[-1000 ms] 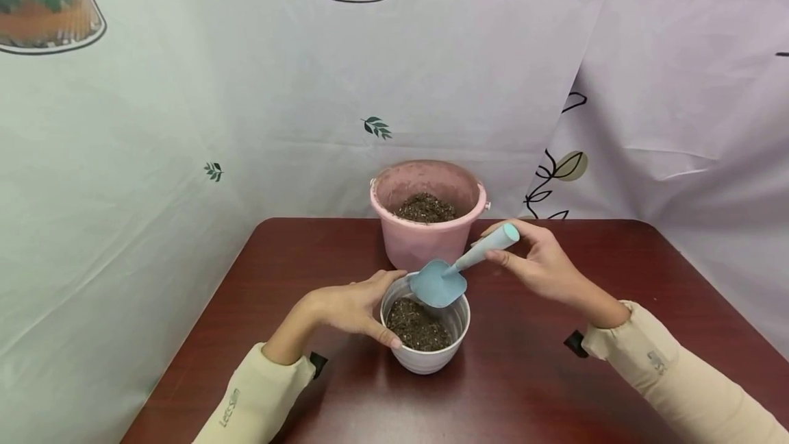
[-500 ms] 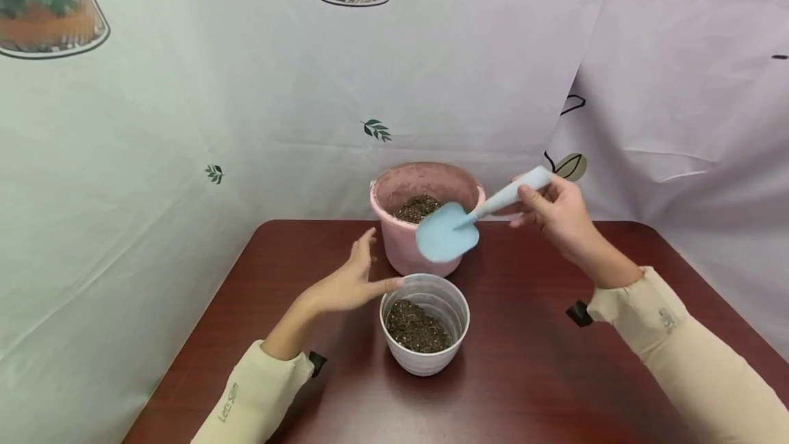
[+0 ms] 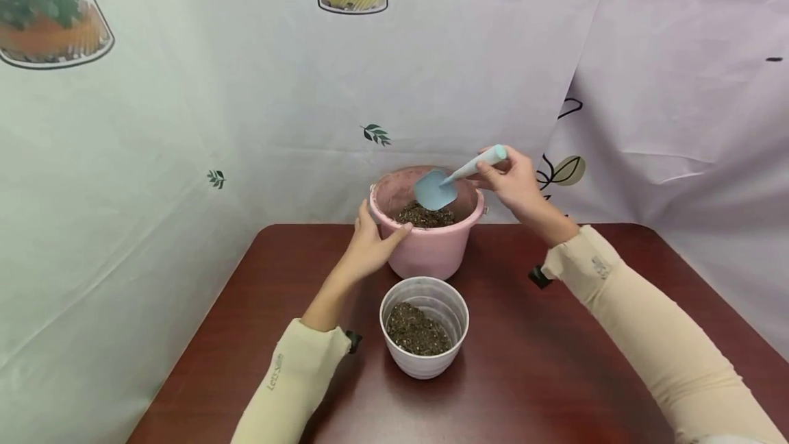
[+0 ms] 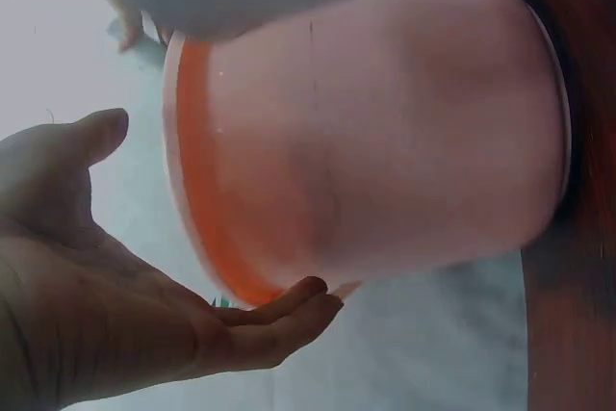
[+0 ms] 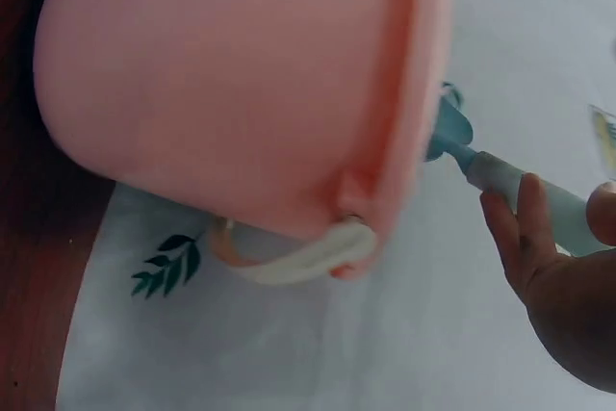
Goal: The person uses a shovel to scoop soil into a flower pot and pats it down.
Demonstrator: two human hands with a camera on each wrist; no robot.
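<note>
A pink bucket [image 3: 431, 252] with dark soil [image 3: 425, 218] inside stands at the back of the table. My right hand [image 3: 519, 187] grips the handle of a light blue hand trowel [image 3: 435, 190], its blade over the bucket's mouth. In the right wrist view the trowel handle [image 5: 539, 201] lies between fingers and thumb, and the blade reaches past the rim. At the bucket's left side is my left hand [image 3: 368, 247], thumb spread from the fingers. The left wrist view shows fingertips [image 4: 306, 288] right at the bucket's wall below the rim.
Nearer the front, a white plastic pot [image 3: 425, 364] partly filled with soil stands on the dark red table [image 3: 542, 375]. The bucket's pale handle [image 5: 298, 262] hangs at its side. Printed white cloth [image 3: 283, 108] encloses the back and sides.
My left hand has left the white pot's rim and moved forward to the bucket. My right hand has carried the trowel from over the pot up and away to the bucket's mouth.
</note>
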